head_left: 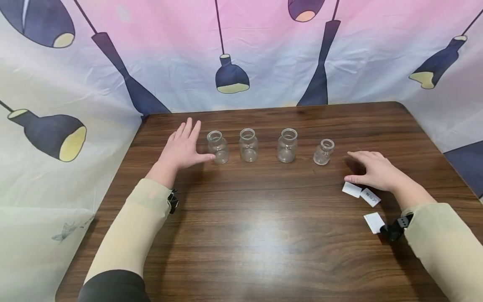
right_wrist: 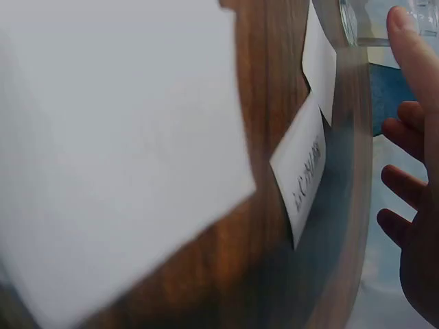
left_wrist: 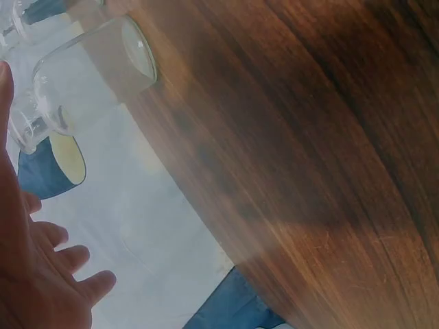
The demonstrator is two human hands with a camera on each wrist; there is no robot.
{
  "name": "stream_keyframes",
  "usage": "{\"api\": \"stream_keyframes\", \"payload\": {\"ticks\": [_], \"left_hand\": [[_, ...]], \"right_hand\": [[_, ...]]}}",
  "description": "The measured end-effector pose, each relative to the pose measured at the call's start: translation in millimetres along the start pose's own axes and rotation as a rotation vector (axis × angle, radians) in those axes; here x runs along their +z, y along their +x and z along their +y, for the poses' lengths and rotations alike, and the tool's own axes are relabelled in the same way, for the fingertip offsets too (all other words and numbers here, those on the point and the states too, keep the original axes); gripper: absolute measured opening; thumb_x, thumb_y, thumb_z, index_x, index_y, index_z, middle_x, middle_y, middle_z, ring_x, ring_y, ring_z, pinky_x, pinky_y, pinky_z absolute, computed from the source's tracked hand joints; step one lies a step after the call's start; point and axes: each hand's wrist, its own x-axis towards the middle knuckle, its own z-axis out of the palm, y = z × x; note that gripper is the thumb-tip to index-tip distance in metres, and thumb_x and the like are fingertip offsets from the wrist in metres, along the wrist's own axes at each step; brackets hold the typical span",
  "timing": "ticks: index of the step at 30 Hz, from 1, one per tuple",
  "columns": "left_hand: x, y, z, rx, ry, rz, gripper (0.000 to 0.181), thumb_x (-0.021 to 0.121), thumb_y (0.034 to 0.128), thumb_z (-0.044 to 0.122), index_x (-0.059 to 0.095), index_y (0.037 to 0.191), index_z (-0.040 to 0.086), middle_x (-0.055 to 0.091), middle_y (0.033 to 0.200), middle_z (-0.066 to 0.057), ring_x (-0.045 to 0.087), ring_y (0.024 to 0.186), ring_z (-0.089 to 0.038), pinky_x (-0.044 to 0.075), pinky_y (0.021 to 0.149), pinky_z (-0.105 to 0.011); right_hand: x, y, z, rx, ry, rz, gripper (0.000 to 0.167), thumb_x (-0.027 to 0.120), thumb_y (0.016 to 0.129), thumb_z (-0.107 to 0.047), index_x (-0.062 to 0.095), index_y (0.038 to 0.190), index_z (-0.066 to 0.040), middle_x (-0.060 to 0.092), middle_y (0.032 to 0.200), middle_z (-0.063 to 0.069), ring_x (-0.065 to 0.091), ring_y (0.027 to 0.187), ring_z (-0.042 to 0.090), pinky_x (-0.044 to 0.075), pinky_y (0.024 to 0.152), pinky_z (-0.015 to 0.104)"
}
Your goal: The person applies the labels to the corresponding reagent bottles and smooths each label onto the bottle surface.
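Four clear glass jars would be a count, so several stand upright in a row: a leftmost jar (head_left: 218,147), a second jar (head_left: 248,147), a third jar (head_left: 287,147) and a smaller jar (head_left: 323,153). Beside the leftmost one is my left hand (head_left: 182,147), fingers spread, its thumb reaching the jar's lower side; whether it touches is unclear. The left wrist view shows that hand (left_wrist: 48,267) holding nothing. My right hand (head_left: 377,171), loosely bent and holding nothing, hovers right of the small jar, near white cards (head_left: 370,197). One card (right_wrist: 310,168) bears dark printing.
Another white card (head_left: 352,189) lies below the right thumb, and a further white card (head_left: 373,222) lies nearer the right wrist camera (head_left: 396,228). The brown wooden table (head_left: 241,235) ends at a printed fabric backdrop (head_left: 188,75) behind and at the sides.
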Motion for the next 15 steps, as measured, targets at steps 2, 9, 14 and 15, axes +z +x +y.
{"api": "stream_keyframes", "payload": {"ticks": [2,9,14,15], "left_hand": [[-0.2,-0.2,0.4,0.007,0.004,0.013,0.117,0.056,0.0693,0.076,0.004,0.151,0.01,0.0,0.154,-0.02,0.008,0.139,-0.04,0.016,0.106,-0.059],[-1.3,0.0,2.9,0.023,-0.02,0.042,0.114,0.061,0.0686,0.073,0.01,0.151,0.014,0.005,0.155,-0.019,0.014,0.137,-0.041,0.018,0.104,-0.06],[-1.9,-0.5,4.8,0.032,-0.032,0.047,0.113,0.062,0.0688,0.072,0.011,0.151,0.014,0.008,0.154,-0.018,0.016,0.136,-0.042,0.02,0.103,-0.061],[-1.9,-0.6,5.1,0.034,-0.037,0.048,0.113,0.063,0.069,0.071,0.011,0.151,0.013,0.008,0.154,-0.018,0.016,0.136,-0.042,0.02,0.102,-0.061]], "right_hand": [[2,-1.3,-1,-0.015,0.012,0.001,0.087,0.069,0.078,-0.053,0.038,0.138,0.003,0.038,0.137,0.028,0.028,0.124,0.05,0.021,0.097,0.063],[7,-5.5,-2,-0.029,0.067,-0.005,0.077,0.072,0.076,-0.05,0.05,0.128,0.002,0.05,0.125,0.024,0.035,0.117,0.043,0.026,0.094,0.056],[11,-7.6,0,-0.02,0.087,0.0,0.067,0.074,0.073,-0.05,0.058,0.115,0.001,0.056,0.11,0.017,0.04,0.106,0.035,0.031,0.088,0.051],[11,-8.3,0,-0.02,0.087,-0.001,0.067,0.074,0.073,-0.05,0.058,0.114,0.001,0.057,0.109,0.016,0.041,0.105,0.034,0.032,0.087,0.05]]}}
